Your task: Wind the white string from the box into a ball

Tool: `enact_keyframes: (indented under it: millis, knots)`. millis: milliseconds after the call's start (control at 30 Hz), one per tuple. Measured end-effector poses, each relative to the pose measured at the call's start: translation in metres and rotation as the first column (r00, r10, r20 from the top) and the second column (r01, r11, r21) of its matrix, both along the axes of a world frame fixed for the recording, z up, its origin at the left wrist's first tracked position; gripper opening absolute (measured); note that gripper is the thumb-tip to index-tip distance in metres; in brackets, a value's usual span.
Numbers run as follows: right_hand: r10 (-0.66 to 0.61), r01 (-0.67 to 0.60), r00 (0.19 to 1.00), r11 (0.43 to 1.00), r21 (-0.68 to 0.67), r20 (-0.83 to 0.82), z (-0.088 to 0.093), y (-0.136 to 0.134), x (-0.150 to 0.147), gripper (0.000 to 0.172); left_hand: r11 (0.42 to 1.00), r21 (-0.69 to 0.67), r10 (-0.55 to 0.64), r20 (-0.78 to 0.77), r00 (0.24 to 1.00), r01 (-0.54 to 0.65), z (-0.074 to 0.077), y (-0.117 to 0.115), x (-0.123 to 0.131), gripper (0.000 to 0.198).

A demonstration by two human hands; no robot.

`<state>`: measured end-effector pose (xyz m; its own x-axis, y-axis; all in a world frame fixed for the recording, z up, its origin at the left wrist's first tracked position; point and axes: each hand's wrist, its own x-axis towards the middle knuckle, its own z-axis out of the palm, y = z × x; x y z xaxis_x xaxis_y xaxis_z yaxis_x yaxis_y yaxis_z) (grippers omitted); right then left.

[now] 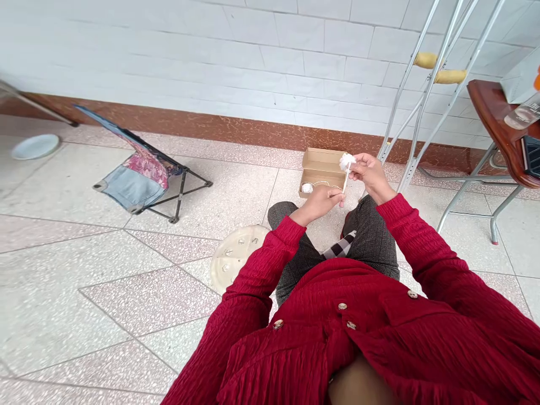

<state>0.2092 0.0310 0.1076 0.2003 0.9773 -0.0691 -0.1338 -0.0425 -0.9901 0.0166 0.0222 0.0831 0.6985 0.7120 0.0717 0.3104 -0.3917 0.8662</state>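
Note:
In front of my knees my left hand (pixel 321 201) is closed on the lower end of a thin white stick (pixel 346 179). A white ruffled tuft (pixel 346 161), shaped somewhat like a flower, sits at the stick's upper end. My right hand (pixel 368 173) pinches at the tuft's right side, just under its head. Beyond both hands an open brown cardboard box (pixel 323 160) rests on the floor with its lid tilted back. Inside it lies a small white ball (pixel 307 188), and a pale strand runs from there toward my hands.
A folding stool (pixel 139 183) with patterned cloth stands at left, and a pale plate-like disc (pixel 36 147) lies farther left. Near my left leg is a round cream stool top (pixel 225 256). Metal crutches (pixel 415 124) lean on the wall, beside a brown chair (pixel 491 121) bearing several things.

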Motion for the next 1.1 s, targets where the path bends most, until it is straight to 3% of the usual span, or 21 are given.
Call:
enact_keyframes:
  millis: [100, 200, 300, 367, 400, 467, 567, 667, 767, 833, 900, 967, 1100]
  knots:
    - [0.202, -0.206, 0.974, 0.978, -0.030, -0.107, 0.018, -0.013, 0.009, 0.040, 1.000, -0.027, -0.002, 0.056, 0.998, 0.004, -0.016, 0.004, -0.007, 0.032]
    - [0.399, -0.412, 0.905, 0.909, -0.064, -0.147, 0.031, -0.030, 0.013, 0.042, 1.000, -0.005, 0.027, 0.036, 0.999, -0.027, -0.025, 0.018, -0.016, 0.031]
    - [0.583, -0.586, 0.809, 0.794, -0.163, -0.068, 0.029, -0.042, 0.010, 0.037, 0.996, 0.055, 0.068, 0.022, 0.997, -0.070, -0.017, 0.034, -0.022, 0.031]
    - [0.641, -0.619, 0.768, 0.745, -0.249, 0.012, 0.017, -0.043, 0.005, 0.032, 0.984, 0.152, 0.094, -0.014, 0.996, -0.090, -0.003, 0.040, -0.022, 0.031]
    - [0.633, -0.596, 0.772, 0.752, -0.282, 0.053, 0.010, -0.041, 0.002, 0.029, 0.971, 0.221, 0.110, -0.052, 0.993, -0.096, 0.006, 0.042, -0.021, 0.031]
    - [0.516, -0.465, 0.851, 0.827, -0.316, 0.100, -0.006, -0.033, -0.002, 0.027, 0.926, 0.361, 0.166, -0.128, 0.978, -0.110, 0.020, 0.040, -0.017, 0.030]
    - [0.182, -0.148, 0.974, 0.962, -0.232, 0.134, -0.019, -0.018, -0.006, 0.028, 0.888, 0.444, 0.210, -0.159, 0.965, -0.120, 0.028, 0.027, -0.009, 0.029]
    - [-0.029, 0.036, 0.995, 0.996, -0.082, 0.090, -0.014, -0.007, -0.008, 0.028, 0.944, 0.310, 0.152, -0.116, 0.982, -0.110, 0.017, 0.012, -0.002, 0.031]
    - [-0.085, 0.084, 0.995, 0.996, 0.021, 0.053, 0.006, -0.006, -0.008, 0.027, 0.987, 0.121, 0.106, -0.007, 0.994, -0.105, 0.001, 0.002, 0.001, 0.034]
    - [-0.038, 0.036, 0.998, 0.998, 0.050, 0.044, 0.023, -0.011, -0.007, 0.028, 0.995, 0.047, 0.089, 0.056, 0.994, -0.092, -0.006, 0.002, 0.000, 0.032]
    - [0.139, -0.140, 0.990, 0.990, 0.028, 0.033, 0.040, -0.023, -0.005, 0.031, 0.995, 0.017, 0.096, 0.075, 0.993, -0.097, -0.011, 0.006, -0.002, 0.029]
    - [0.338, -0.338, 0.940, 0.941, -0.020, 0.040, 0.051, -0.039, -0.003, 0.034, 0.993, 0.023, 0.117, 0.063, 0.991, -0.118, -0.012, 0.014, -0.006, 0.027]
    - [0.532, -0.518, 0.845, 0.839, -0.163, 0.049, 0.046, -0.066, -0.002, 0.028, 0.984, 0.136, 0.110, 0.030, 0.993, -0.113, -0.003, 0.032, -0.015, 0.026]
